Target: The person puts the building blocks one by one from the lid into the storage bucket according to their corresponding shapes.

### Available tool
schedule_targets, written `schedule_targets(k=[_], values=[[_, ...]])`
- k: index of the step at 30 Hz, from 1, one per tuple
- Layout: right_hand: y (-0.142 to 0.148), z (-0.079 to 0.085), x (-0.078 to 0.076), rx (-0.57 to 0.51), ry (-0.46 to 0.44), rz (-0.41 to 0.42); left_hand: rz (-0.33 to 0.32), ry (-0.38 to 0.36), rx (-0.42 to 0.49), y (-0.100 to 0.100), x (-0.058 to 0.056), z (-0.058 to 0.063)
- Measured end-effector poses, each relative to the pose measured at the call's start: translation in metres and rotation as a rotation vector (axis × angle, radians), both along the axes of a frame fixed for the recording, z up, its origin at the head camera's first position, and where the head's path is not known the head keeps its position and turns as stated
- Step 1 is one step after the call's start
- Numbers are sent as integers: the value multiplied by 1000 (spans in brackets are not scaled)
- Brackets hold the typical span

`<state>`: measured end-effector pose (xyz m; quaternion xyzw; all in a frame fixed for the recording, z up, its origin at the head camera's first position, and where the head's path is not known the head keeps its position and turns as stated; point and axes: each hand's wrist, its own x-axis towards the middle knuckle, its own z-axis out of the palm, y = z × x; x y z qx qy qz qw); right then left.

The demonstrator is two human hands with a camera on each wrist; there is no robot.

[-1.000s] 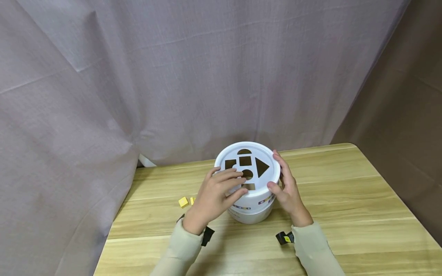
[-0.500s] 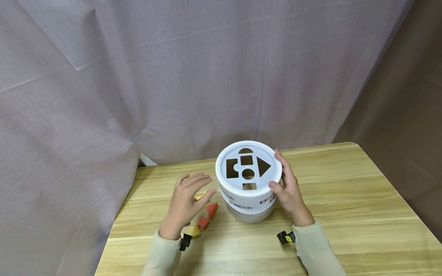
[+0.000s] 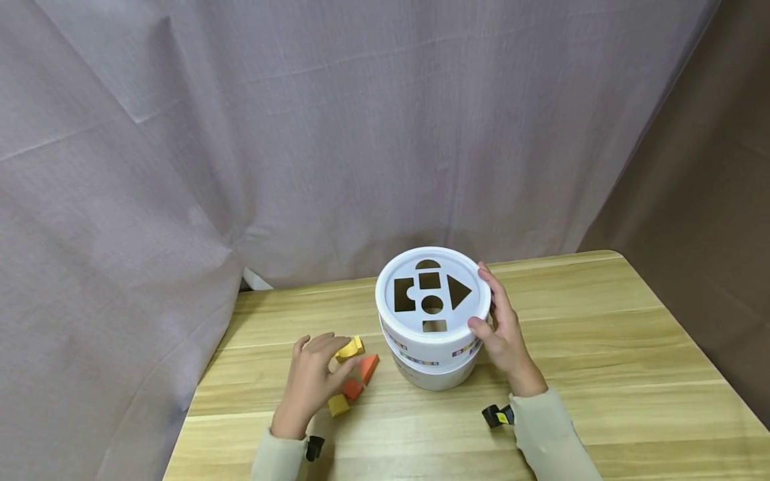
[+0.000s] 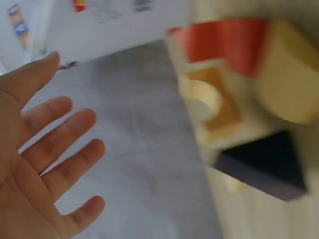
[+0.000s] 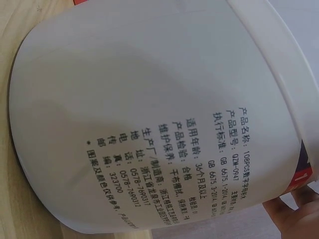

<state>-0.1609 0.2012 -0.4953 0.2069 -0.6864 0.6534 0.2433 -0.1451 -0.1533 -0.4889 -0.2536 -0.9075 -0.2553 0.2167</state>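
Note:
A white bucket stands upright on the table, its lid cut with shaped holes: round, square, triangular and others. My right hand holds the bucket's right side, thumb on the lid's edge and fingers round the side. To the left, my left hand hovers by several blocks, fingers spread and slightly bent, holding nothing. Nearest its fingertips is a yellow block with a curved notch. Beside it lie a red triangular block, a smaller red block and a yellow cylinder. The left wrist view adds a dark triangular block.
The wooden table reaches back to a grey curtain. A brown curtain hangs on the right. Black straps sit at the wrists. Printed text covers the bucket's side in the right wrist view.
My left hand has moved off the lid, left and down toward the blocks, uncovering the holes. The right hand keeps its hold on the bucket, which has barely shifted.

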Motion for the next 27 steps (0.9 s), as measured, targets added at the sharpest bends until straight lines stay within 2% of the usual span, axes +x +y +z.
schedule_targets(k=[6,12,17,22,27], values=[[0,-2,0,-8,-10,-2,61,-90,-92,-10,6,-27],[0,-4,0,-30,-23,5,79,-168,-150,-13,12,-44],[0,-3,1,-30,-18,5,77,-197,-150,-12,14,-51],[-1,-1,0,-25,-14,7,70,-215,-136,-11,16,-53],[-1,0,0,-27,-14,9,83,-242,-161,-10,19,-55]])
